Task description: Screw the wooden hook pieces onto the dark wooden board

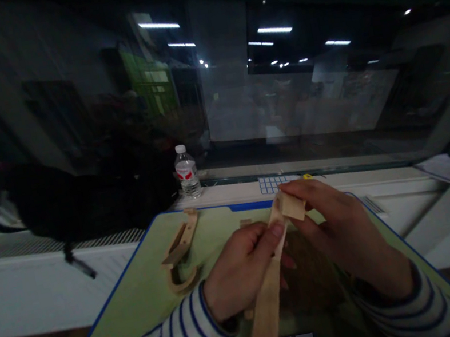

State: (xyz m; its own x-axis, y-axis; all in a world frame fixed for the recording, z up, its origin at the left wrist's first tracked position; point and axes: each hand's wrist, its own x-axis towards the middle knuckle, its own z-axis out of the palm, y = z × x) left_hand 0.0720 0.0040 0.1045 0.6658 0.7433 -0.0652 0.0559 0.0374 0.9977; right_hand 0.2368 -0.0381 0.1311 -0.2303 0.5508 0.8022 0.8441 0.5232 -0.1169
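Over a green mat (143, 299), two hands in striped sleeves work close together. The left hand (243, 270) pinches a long wooden strip (268, 300) near its upper end, thumb and fingers closed on it; the strip slants down toward the viewer. The right hand (339, 224) curls its fingers round a small wooden block (292, 205), held against the strip's top. A curved wooden part (181, 252) lies on the mat, left of the hands. Behind, a bottle (187, 173) stands on the sill (233, 193) beside a black bag (82, 199).
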